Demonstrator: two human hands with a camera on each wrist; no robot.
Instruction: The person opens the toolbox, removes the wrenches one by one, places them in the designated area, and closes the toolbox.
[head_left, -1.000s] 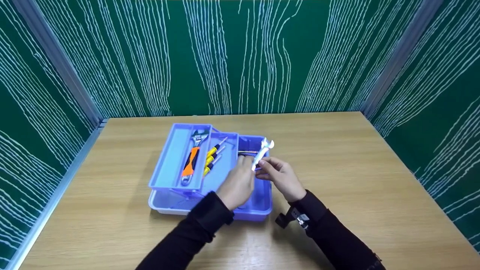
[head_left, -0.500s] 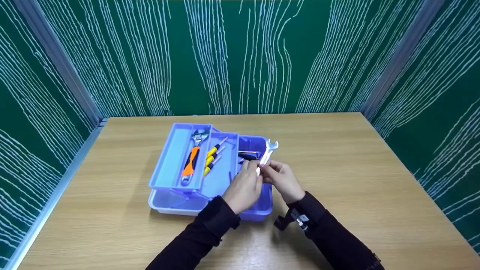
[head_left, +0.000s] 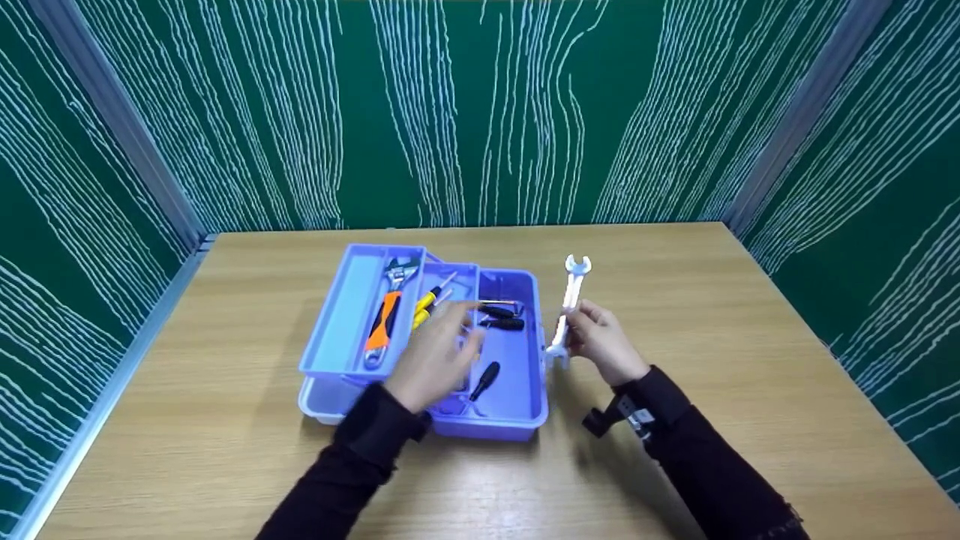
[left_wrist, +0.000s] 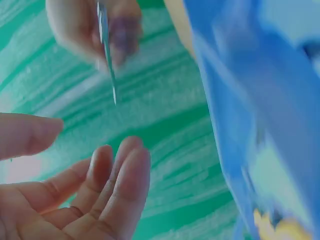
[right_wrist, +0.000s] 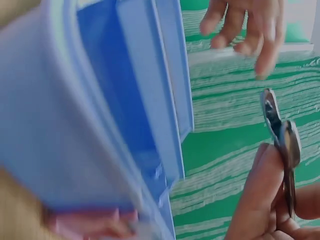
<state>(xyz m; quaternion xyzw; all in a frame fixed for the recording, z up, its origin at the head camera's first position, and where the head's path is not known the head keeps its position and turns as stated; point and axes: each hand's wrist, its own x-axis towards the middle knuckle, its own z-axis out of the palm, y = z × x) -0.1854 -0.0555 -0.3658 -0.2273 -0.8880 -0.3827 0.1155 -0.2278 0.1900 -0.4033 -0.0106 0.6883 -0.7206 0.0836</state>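
Observation:
My right hand [head_left: 609, 346] pinches a shiny double open-ended wrench [head_left: 573, 291] just right of the purple toolbox [head_left: 541, 375], one end pointing up and away. In the right wrist view, thumb and fingers grip the wrench [right_wrist: 289, 145] near one end. Over the toolbox's middle tray, my left hand [head_left: 435, 360] is blurred; its fingers are spread and hold nothing. The left wrist view shows that left hand [left_wrist: 105, 195] with thumb apart from the fingers. It hides part of the yellow-handled screwdrivers [head_left: 424, 301] in the tray.
An orange-and-black adjustable wrench [head_left: 383, 319] lies in the raised upper tray [head_left: 330, 322]. Black-handled tools [head_left: 504, 324] rest at the back of the toolbox's bottom compartment, and another black handle [head_left: 486, 379] nearer the front. The wooden table [head_left: 735, 322] meets green patterned panels [head_left: 645, 112] behind.
Both hands were together on the wrench over the toolbox. The left has let go and moved left over the tray; the right has carried the wrench rightward, past the toolbox's edge.

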